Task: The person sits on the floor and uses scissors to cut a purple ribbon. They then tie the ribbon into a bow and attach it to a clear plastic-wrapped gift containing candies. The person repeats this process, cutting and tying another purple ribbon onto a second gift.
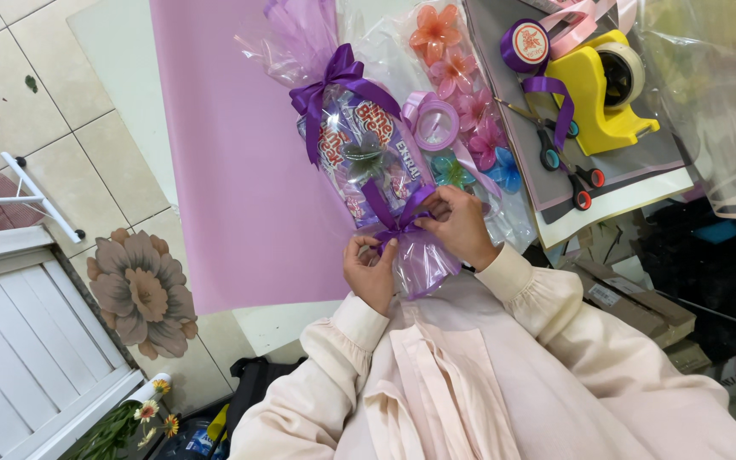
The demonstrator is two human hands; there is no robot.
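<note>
A clear cellophane gift bundle (359, 149) of wrapped sweets lies on a pink paper sheet (240, 170), tied with a purple ribbon bow (334, 81) at its far end. At its near end a second purple ribbon (398, 220) is wound round the gathered cellophane. My left hand (370, 271) pinches one ribbon end from below. My right hand (460, 223) grips the other ribbon end and the knot from the right.
Several paper flowers (462, 94) lie in cellophane beside the bundle. A lilac ribbon roll (434, 123), a purple ribbon spool (526, 44), scissors (568, 166) and a yellow tape dispenser (606, 89) sit to the right. Tiled floor, a white door and cardboard boxes surround the table.
</note>
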